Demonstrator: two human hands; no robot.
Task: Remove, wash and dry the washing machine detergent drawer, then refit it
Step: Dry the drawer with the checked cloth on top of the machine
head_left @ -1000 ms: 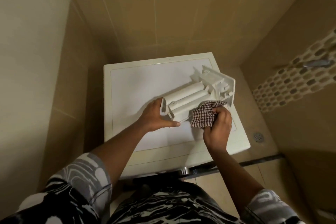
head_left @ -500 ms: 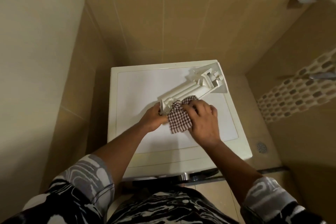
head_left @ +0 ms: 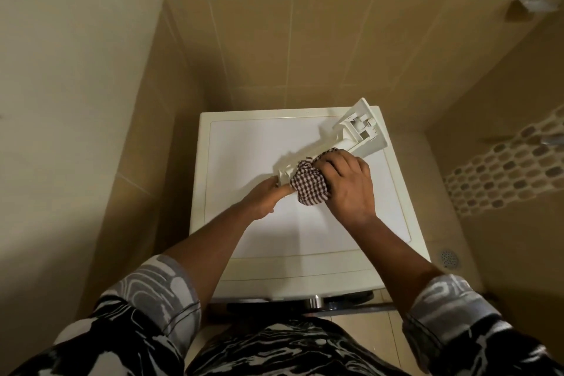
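Observation:
The white plastic detergent drawer (head_left: 355, 128) is held tilted above the white top of the washing machine (head_left: 244, 143), its front panel pointing to the far right. My left hand (head_left: 264, 197) grips the drawer's near end. My right hand (head_left: 348, 183) presses a brown-and-white checked cloth (head_left: 308, 188) against the drawer's side, covering its middle part.
The machine stands in a corner of beige tiled walls (head_left: 305, 49). To the right is a mosaic tile band (head_left: 503, 168) and a floor drain (head_left: 448, 258). The machine's dark door rim (head_left: 317, 302) shows below its front edge.
The drawer has turned from lying broad side up to more on edge. My right hand with the cloth has slid from the drawer's far part toward its near end.

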